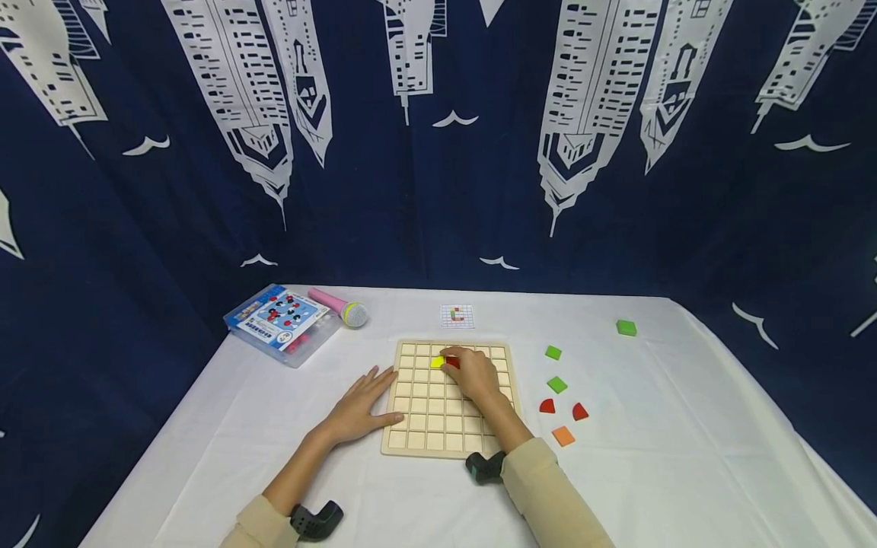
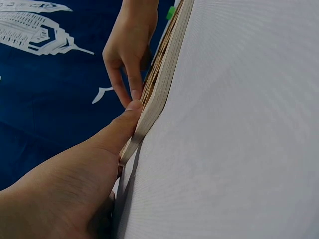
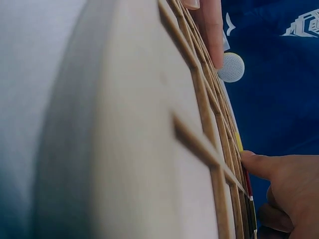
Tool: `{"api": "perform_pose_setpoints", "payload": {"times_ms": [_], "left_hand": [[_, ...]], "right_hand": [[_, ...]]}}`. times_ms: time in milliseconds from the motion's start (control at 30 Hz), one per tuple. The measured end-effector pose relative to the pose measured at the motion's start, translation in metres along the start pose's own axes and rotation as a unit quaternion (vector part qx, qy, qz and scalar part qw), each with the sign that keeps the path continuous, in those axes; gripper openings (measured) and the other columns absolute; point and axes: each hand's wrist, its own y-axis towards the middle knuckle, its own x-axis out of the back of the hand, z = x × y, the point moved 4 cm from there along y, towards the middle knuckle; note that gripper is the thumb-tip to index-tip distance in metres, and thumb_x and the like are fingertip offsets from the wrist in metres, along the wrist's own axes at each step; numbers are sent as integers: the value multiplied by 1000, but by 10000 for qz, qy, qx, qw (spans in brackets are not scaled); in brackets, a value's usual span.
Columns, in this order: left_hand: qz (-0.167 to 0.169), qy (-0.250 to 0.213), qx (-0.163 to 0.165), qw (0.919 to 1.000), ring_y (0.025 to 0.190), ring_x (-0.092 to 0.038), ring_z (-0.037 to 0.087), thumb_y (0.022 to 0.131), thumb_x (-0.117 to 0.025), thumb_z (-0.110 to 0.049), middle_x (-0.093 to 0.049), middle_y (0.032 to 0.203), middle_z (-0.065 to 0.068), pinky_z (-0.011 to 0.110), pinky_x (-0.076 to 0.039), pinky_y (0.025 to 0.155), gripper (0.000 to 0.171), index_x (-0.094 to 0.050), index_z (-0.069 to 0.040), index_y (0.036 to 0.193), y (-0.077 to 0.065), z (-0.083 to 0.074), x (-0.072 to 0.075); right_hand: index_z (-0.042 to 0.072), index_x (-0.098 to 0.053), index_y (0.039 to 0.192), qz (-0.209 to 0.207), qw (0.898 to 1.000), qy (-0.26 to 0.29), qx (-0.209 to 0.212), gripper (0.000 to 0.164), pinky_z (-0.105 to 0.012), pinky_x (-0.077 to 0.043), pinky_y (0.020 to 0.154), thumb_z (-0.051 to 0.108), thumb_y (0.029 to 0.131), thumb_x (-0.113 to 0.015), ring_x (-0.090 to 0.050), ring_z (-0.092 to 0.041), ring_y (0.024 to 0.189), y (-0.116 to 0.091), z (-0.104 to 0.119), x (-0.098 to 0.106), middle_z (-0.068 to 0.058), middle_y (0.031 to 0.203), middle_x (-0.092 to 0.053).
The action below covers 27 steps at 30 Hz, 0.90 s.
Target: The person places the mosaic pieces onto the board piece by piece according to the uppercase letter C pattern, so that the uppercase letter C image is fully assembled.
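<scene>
A wooden grid board (image 1: 416,441) lies on the table. My left hand (image 1: 359,407) rests at its left side, fingers spread; the thumb (image 2: 124,122) touches the board's edge in the left wrist view. Over the upper part of the board, my right hand (image 1: 476,374) has thumb and index finger about a red piece (image 1: 453,362). Directly left of it a yellow piece (image 1: 437,362) sits in the grid. In the right wrist view the thumb (image 3: 259,162) is close to the yellow piece (image 3: 239,141). The right hand hides part of the red piece.
Right of the board lie green squares (image 1: 557,384), red quarter-round pieces (image 1: 547,406) and an orange square (image 1: 563,436). A green block (image 1: 626,327) is farther back. A small pattern card (image 1: 457,317), a pink microphone (image 1: 336,304) and a plastic box (image 1: 281,323) stand behind.
</scene>
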Motion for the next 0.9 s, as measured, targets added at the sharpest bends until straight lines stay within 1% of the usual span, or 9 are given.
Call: {"api": "perform_pose_setpoints", "payload": {"times_ms": [100, 233, 333, 433, 567, 667, 700, 800, 900], "left_hand": [[7, 9, 6, 10000, 139, -9, 28, 81, -59, -57, -25, 151, 4, 46, -9, 112, 85, -29, -11, 145, 1, 0, 0], [-13, 4, -19, 10000, 139, -10, 29, 81, -60, -56, -26, 150, 4, 47, -10, 112, 84, -30, -10, 145, 1, -1, -1], [-15, 8, -17, 10000, 139, -10, 29, 81, -61, -55, -26, 150, 4, 47, -10, 112, 84, -30, -10, 145, 1, -1, -1], [-4, 33, -17, 10000, 139, -10, 29, 82, -61, -55, -26, 150, 5, 46, -9, 112, 84, -30, -10, 145, 0, -2, -2], [12, 42, -22, 10000, 139, -10, 28, 82, -60, -55, -25, 150, 4, 45, -9, 112, 84, -29, -10, 145, 0, -2, -2], [7, 27, -31, 10000, 139, -10, 28, 82, -59, -56, -25, 150, 4, 45, -9, 112, 84, -29, -10, 145, 1, -2, -2], [-4, 25, -37, 10000, 139, -10, 28, 82, -59, -56, -25, 150, 4, 46, -9, 112, 84, -29, -10, 145, 1, -1, -2], [-26, 28, -66, 10000, 139, -10, 29, 82, -59, -56, -26, 150, 4, 46, -9, 112, 84, -29, -10, 145, 1, 0, -2], [-46, 37, -105, 9999, 139, -10, 29, 82, -59, -56, -26, 150, 4, 46, -9, 112, 84, -30, -10, 145, 1, 1, -2]], "right_hand": [[20, -69, 109, 34, 10000, 16, -24, 28, -33, -50, 54, 29, 83, -69, -64, -26, 78, 0, -1, 0, -11, 99, -68], [20, -69, 109, 24, 10000, 43, -53, 28, -30, -49, 51, 29, 83, -70, -63, -24, 73, -1, -2, 1, -11, 96, -69], [18, -68, 111, 16, 9997, 246, -93, 31, -25, -39, 42, 29, 83, -70, -53, -17, 55, -3, -5, 6, -9, 77, -67], [17, -66, 113, -176, 9989, 432, -89, 33, -23, -30, 39, 28, 82, -70, -38, -11, 48, -6, -14, 17, -2, 59, -55], [15, -65, 115, -558, 9972, 486, -67, 35, -23, -25, 38, 27, 83, -70, -29, -9, 45, -12, -41, 47, 4, 51, -40], [12, -65, 115, -873, 9952, 425, -76, 35, -25, -23, 35, 24, 83, -71, -22, -9, 41, -17, -69, 74, 3, 47, -33], [11, -65, 114, -993, 9943, 383, -105, 35, -27, -25, 34, 23, 82, -71, -20, -9, 41, -19, -79, 82, 3, 47, -31], [8, -65, 113, -1194, 9922, 210, -298, 35, -33, -31, 32, 21, 81, -72, -21, -10, 41, -23, -110, 101, 2, 47, -30], [7, -64, 114, -1065, 9918, 24, -700, 36, -33, -33, 36, 21, 81, -71, -28, -14, 45, -25, -137, 110, -1, 52, -36]]}}
